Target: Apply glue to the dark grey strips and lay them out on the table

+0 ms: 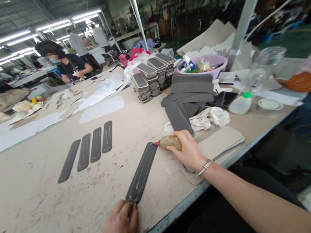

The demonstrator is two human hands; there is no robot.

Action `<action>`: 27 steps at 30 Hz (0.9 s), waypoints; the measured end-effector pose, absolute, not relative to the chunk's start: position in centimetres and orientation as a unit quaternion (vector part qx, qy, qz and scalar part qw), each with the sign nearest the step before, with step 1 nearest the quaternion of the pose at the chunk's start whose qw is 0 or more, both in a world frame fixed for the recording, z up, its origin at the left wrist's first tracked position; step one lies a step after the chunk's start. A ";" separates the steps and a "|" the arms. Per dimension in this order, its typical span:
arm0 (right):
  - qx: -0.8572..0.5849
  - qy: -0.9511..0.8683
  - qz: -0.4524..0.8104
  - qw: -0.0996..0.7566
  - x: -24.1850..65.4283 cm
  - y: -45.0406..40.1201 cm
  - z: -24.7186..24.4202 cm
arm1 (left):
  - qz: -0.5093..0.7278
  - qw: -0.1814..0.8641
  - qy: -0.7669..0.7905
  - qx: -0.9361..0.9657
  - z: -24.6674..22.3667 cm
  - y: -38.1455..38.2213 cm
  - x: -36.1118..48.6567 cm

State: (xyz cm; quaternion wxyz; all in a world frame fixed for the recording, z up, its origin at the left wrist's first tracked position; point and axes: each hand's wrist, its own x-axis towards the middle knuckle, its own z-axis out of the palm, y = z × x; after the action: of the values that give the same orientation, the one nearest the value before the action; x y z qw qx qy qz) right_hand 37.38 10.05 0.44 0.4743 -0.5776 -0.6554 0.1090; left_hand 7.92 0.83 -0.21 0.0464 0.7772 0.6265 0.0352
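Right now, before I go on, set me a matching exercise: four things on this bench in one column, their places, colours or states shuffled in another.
1. Left hand
2. Right hand
3. Basin
4. Pale bottle

A. Light purple
B. At the near end of a dark strip
C. Topped with a green cap
D. Holding a squeeze bottle with a red tip

Pairs: 1-B, 2-D, 3-A, 4-C.
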 end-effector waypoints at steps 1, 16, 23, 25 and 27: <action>-0.576 -0.659 0.107 0.471 37.5 9.9 0.6 | 0.034 0.045 0.628 0.776 -0.2 0.8 7.9; -0.538 -0.680 0.182 0.464 37.4 7.7 1.7 | 0.045 0.021 0.610 0.791 -0.3 0.9 7.9; -0.574 -0.626 0.164 0.501 37.0 8.9 0.7 | 0.045 0.017 0.607 0.793 -0.2 1.0 7.8; -0.564 -0.636 0.190 0.491 36.9 8.9 0.9 | 0.056 0.028 0.604 0.794 -0.1 1.0 7.8; -0.551 -0.628 0.221 0.503 37.0 8.7 1.5 | 0.072 0.044 0.602 0.794 0.3 1.1 7.9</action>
State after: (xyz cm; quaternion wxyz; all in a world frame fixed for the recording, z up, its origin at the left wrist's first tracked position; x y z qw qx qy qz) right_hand 36.97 8.73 1.51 0.5026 -0.5511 -0.6282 0.2215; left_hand 7.94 1.06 0.29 0.0442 0.7941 0.6018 0.0719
